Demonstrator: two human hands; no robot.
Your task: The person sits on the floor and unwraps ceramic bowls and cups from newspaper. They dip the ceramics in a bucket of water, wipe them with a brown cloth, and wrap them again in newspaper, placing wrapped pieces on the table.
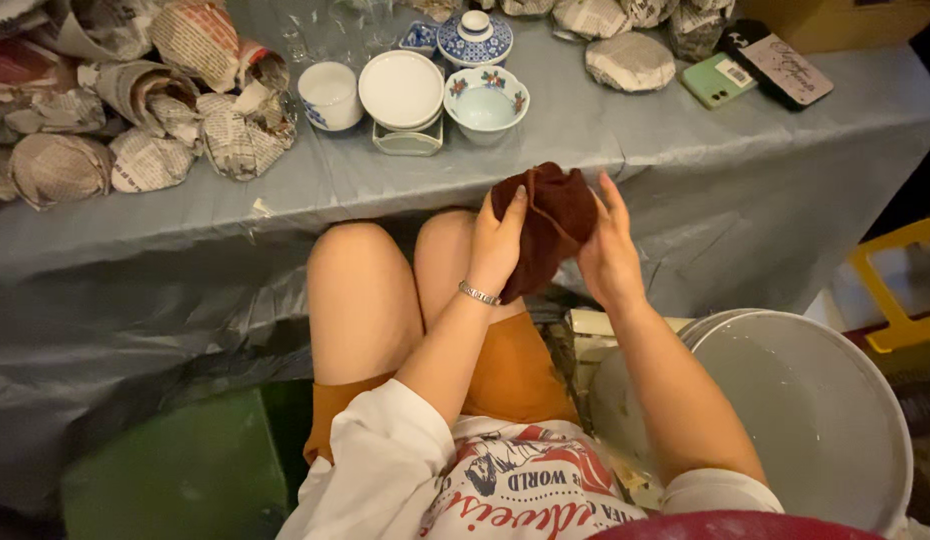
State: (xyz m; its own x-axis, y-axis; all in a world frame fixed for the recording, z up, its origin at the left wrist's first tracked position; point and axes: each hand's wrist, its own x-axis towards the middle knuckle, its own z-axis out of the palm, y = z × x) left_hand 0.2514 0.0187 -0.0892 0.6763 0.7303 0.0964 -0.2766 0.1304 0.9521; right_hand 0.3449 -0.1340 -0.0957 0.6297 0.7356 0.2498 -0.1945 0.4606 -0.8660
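1. Below and to the right, a large white basin [815, 420] sits low beside the person's knees, seemingly with water in it, though that is hard to tell.
2. Across the top runs a table under a grey plastic sheet [685, 150], with newspaper-wrapped bundles [145, 100] heaped at its left end and a few more at the back.
3. Unwrapped crockery stands in a cluster near the table's front edge: a white cup [330, 95], a white plate [401, 88] resting on a small glass dish, a painted bowl [486, 100] with a floral rim, and a blue-and-white lidded cup [475, 38] behind them.
4. Judging by the grip, the step in hand is wiping or drying: both hands work a dark brown cloth [550, 215], bunched up in front of the table edge, above the knees.
5. Left hand [497, 250] presses its palm and fingers flat against the cloth's left side; right hand [607, 250] cups the other side, fingers curled round the folds.
6. Whether a small piece is wrapped inside the cloth cannot be told; the folds hide it.
7. As a judgement, the next move calls for a steady two-handed hold and care near the crowded crockery.
8. The cloth looks soft, thick and crumpled, hanging a little below the hands.
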